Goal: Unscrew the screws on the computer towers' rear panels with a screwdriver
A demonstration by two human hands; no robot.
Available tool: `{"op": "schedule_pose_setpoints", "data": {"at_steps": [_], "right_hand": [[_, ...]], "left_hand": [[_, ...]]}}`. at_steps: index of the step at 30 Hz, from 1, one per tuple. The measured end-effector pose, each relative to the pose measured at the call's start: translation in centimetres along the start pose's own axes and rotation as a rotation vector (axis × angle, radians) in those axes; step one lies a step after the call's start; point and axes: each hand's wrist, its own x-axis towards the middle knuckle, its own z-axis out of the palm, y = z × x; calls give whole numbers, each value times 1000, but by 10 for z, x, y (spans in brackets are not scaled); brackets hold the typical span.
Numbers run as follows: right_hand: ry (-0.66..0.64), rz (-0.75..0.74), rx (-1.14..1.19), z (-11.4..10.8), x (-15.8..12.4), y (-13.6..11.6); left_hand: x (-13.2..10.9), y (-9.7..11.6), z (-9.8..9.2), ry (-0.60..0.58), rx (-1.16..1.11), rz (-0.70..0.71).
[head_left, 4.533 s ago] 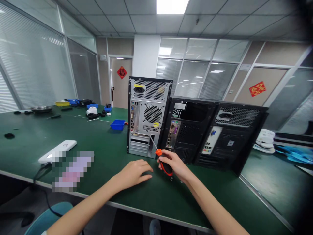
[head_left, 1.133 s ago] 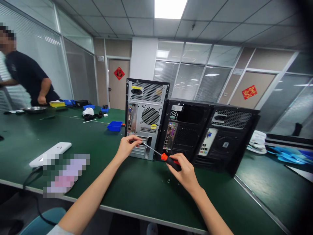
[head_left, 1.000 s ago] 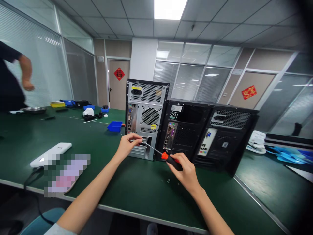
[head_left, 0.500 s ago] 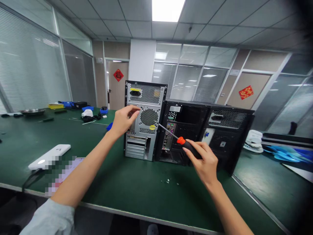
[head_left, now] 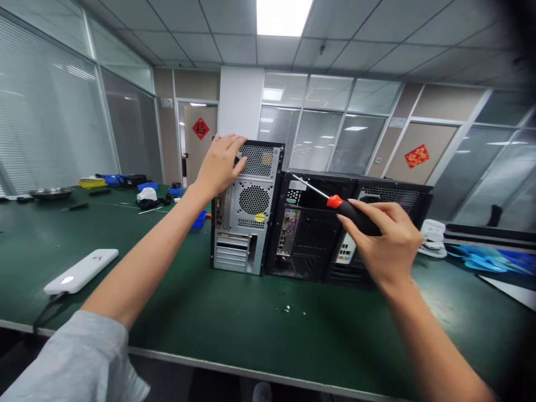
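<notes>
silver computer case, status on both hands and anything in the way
Left hand at upper left corner of silver case, grip unclear. Right hand holding screwdriver. Case upright, black case close beside. Small loose pieces on table in front.

The left arm (head_left: 154, 251) reaches up and forward from the lower left, bare below a light grey sleeve (head_left: 79, 357), to the left hand (head_left: 221, 164), which is held palm down with its fingers (head_left: 231, 142) together and bent slightly at the tips, its thumb (head_left: 239, 166) set apart beneath them. The right arm (head_left: 435, 335), bare as far as it shows, slants in from the lower right, and the right hand (head_left: 385, 234), lower than the left, points leftward with curled fingers and thumb closed in a grip.
</notes>
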Motion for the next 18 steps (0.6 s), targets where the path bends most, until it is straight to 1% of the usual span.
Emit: {"op": "schedule_pose_setpoints", "data": {"at_steps": [4,9,12,15,18], "right_hand": [[-18,-85,-97,2,8,-4],[-46,-124,-185,5,8,-10],[-46,-134,-209,6,8,-11],[-31,-150,-233,6,9,-12],[-23,-166,-251,6,10,-13]], "left_hand": [[11,3,11,-36,6,-29],[18,25,25,-119,45,-8],[19,37,33,-156,70,-27],[19,43,42,-153,76,-80],[18,45,50,-115,73,-124]]}}
